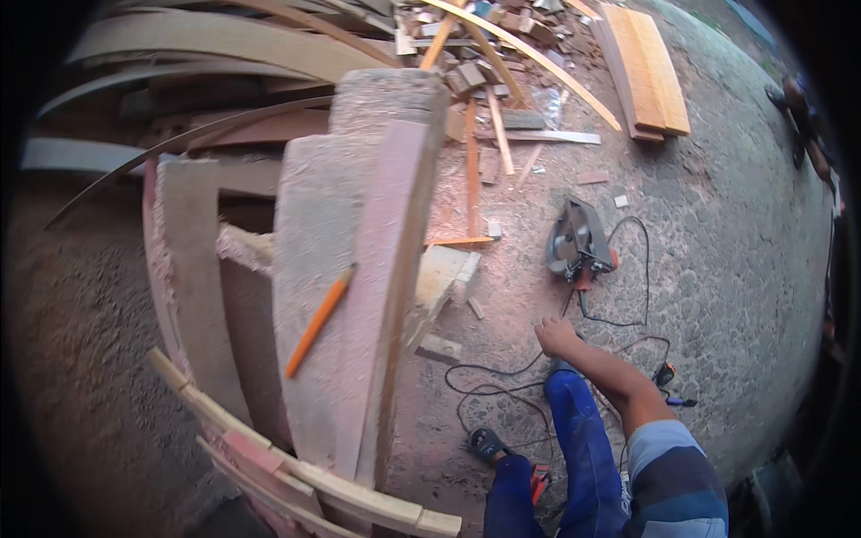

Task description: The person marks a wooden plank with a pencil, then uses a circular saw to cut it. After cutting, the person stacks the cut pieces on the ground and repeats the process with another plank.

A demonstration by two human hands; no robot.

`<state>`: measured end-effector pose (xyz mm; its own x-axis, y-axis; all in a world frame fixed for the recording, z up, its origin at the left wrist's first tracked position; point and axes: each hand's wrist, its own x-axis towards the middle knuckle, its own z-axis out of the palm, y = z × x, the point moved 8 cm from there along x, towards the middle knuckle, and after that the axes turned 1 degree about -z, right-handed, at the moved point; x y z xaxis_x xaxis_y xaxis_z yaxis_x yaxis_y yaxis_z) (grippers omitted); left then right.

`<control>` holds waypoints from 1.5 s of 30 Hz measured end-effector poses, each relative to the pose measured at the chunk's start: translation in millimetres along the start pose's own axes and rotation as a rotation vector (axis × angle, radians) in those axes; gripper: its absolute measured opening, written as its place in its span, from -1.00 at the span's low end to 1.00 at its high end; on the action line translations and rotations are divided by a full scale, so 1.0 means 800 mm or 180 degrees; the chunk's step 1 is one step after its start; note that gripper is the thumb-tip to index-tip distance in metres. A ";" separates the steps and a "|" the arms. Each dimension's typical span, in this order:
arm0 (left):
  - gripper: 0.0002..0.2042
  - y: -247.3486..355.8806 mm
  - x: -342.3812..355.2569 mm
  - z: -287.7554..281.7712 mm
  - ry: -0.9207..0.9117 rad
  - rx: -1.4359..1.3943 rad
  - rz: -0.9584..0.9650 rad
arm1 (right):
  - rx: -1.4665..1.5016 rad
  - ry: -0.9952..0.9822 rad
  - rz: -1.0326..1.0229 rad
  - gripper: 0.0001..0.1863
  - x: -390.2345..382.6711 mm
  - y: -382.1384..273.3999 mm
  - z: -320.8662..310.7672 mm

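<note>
My right hand (558, 338) is closed in a fist above my knee, with a black power cord (489, 368) running up to it from the ground. A thin dark stretch of cord also shows between the fist and the circular saw (577, 240). The saw lies on the ground just beyond my hand, its round blade toward the left and its handle toward me. My left hand is out of view. To the left, an orange pencil (320, 321) rests on a thick, sawdust-covered wooden board (314, 215), across the edge of a narrower pinkish strip (387, 242).
Curved planks (224, 45) are piled at the far left. Wood offcuts (516, 36) and sawdust litter the ground beyond the workbench. Stacked boards (646, 72) lie at the far right. A curved slatted piece (314, 480) crosses the near left. Cords loop around my feet.
</note>
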<state>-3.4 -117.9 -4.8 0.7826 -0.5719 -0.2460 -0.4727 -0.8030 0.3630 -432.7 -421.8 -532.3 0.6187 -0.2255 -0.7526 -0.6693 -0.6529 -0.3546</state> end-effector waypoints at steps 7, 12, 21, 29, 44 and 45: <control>0.02 0.000 -0.029 -0.015 0.0478 0.0625 0.0527 | 0.2833 0.1924 -0.0897 -0.76 -0.307 -0.236 -0.290; 0.01 0.002 -0.023 -0.011 0.0543 0.0481 0.0503 | 0.2508 0.2042 -0.1742 -0.70 -0.421 -0.411 -0.385; 0.10 -0.004 -0.020 -0.009 0.0570 -0.0005 0.0368 | 0.0789 0.1398 -0.1765 -0.49 -0.405 -0.607 -0.374; 0.08 -0.005 -0.030 -0.010 0.0791 -0.0383 0.0468 | -0.1048 0.2278 -0.1566 -0.12 -0.431 -0.670 -0.346; -0.40 -0.280 -0.206 -0.105 0.2232 -0.3082 -0.0956 | -0.0495 0.2865 -0.2234 -0.34 -0.460 -0.717 -0.432; -0.43 -0.327 -0.248 -0.104 0.2478 -0.2741 -0.1384 | -0.0491 0.2770 -0.2385 -0.34 -0.448 -0.746 -0.439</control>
<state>-1.3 220.0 24.0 0.9792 0.2027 -0.0013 0.0760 -0.3609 0.9295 -110.6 -205.2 143.7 0.9530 -0.1271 0.2750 0.0049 -0.9011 -0.4335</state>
